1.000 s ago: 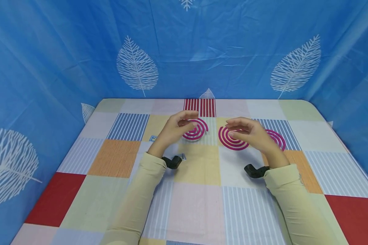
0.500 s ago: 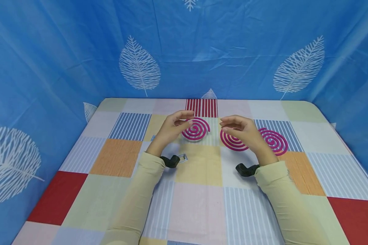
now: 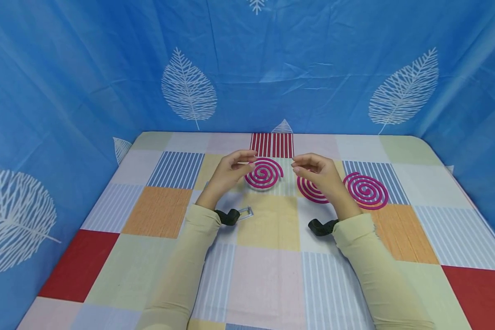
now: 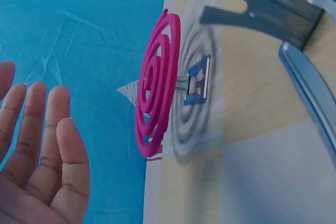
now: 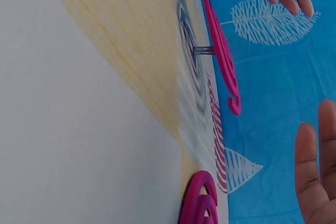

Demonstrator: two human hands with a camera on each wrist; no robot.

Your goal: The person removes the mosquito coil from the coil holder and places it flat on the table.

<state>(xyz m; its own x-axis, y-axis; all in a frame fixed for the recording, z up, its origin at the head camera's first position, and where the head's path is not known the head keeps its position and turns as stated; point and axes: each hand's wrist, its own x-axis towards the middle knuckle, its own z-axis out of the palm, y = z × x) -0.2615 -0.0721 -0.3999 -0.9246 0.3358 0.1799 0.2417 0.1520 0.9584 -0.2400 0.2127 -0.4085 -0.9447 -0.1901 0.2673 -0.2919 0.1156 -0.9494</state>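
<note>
My left hand [image 3: 227, 176] hovers over the table with its fingers slightly bent and nothing in it. Just beyond its fingertips, a magenta mosquito coil [image 3: 263, 173] lies flat on a small metal stand [image 4: 195, 99], raised off the cloth. My right hand [image 3: 323, 176] hangs in the air, likewise holding nothing, and partly covers a second mosquito coil [image 3: 309, 192]. To its right is a third mosquito coil [image 3: 366, 190], fully visible. Near the left wrist is another metal stand [image 3: 247, 212]; the left wrist view shows its pronged metal strip close up.
A patchwork cloth [image 3: 268, 275] covers the table. Blue curtains [image 3: 293, 68] with white leaf prints enclose its back and sides. Black camera mounts [image 3: 228, 217] sit on both wrists. A blue metal piece beside the left forearm is mostly hidden.
My right hand has moved left, uncovering the rightmost mosquito coil. My left hand has drawn back slightly from the left coil. The coils stay put, and the head view has shifted a little.
</note>
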